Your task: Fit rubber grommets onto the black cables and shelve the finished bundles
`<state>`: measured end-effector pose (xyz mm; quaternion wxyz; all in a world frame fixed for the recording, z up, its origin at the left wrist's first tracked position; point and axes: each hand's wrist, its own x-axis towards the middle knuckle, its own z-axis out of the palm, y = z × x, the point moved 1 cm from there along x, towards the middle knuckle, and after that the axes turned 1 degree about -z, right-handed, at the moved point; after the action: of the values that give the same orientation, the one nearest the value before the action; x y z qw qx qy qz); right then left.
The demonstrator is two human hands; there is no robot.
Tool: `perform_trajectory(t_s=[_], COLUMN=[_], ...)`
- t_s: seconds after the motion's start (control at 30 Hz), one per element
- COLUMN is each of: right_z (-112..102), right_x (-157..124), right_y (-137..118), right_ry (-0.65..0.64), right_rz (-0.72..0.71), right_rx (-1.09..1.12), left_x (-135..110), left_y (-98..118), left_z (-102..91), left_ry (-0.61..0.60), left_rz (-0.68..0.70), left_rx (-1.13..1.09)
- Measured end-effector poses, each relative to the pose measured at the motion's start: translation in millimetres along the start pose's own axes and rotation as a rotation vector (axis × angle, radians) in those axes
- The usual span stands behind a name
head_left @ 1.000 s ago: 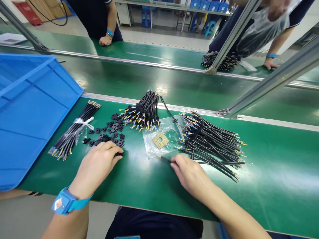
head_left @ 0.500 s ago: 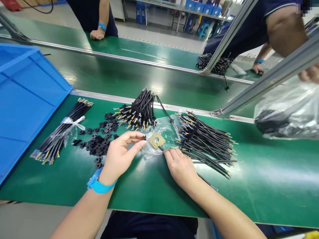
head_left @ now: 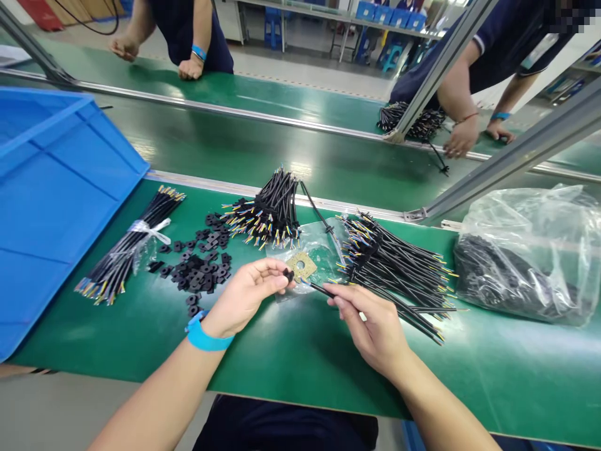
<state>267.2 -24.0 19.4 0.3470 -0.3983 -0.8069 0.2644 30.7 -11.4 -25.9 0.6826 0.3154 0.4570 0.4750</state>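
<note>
My left hand (head_left: 248,294) pinches a small black rubber piece (head_left: 288,274) between thumb and fingertips. My right hand (head_left: 370,326) pinches a thin black cable (head_left: 319,289), whose stripped coloured end points at that piece. Both hands hover above the green bench (head_left: 291,351), close together. A scatter of black rubber pieces (head_left: 197,266) lies left of my left hand. A loose pile of black cables (head_left: 399,269) lies right of my right hand. Under the hands sits a clear plastic bag (head_left: 319,250) with a tan square pad (head_left: 301,265).
A blue crate (head_left: 51,200) stands at the left. A tied cable bundle (head_left: 126,250) and another bundle (head_left: 270,210) lie behind. A plastic bag of black parts (head_left: 526,250) rests at the right. Two other people lean on the far bench beyond the conveyor (head_left: 282,150).
My left hand lifted a rubber piece from the scatter and my right hand raised a cable; the two came together. A person set the plastic bag of parts on the bench at the right.
</note>
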Motion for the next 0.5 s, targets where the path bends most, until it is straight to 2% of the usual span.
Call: perform_trajectory(t_s=[0.13,0.3,0.4,0.5], right_z=[-0.2,2.8,3.5,2.1], right_x=[0.5,-2.4,-7.5,-11.9], right_y=[-4.6,-0.4,0.8,-3.9], right_ry=[-0.038,-0.065,-0.040,0.015], right_rz=[-0.025,-0.057,-0.120,-0.235], right_rx=[0.028,-0.090,-0.242,-0.462], left_x=[-2.0,-3.3,-4.4,-6.3], left_y=[-0.1,0.4,-1.9,-3.5], left_z=[4.6,4.9,1.9,0.5], left_ry=[-0.086,-0.099,-0.083,-0.062], left_rz=[-0.073,-0.105,-0.088,-0.025], left_rx=[-0.079,-0.081,0.016,0.223])
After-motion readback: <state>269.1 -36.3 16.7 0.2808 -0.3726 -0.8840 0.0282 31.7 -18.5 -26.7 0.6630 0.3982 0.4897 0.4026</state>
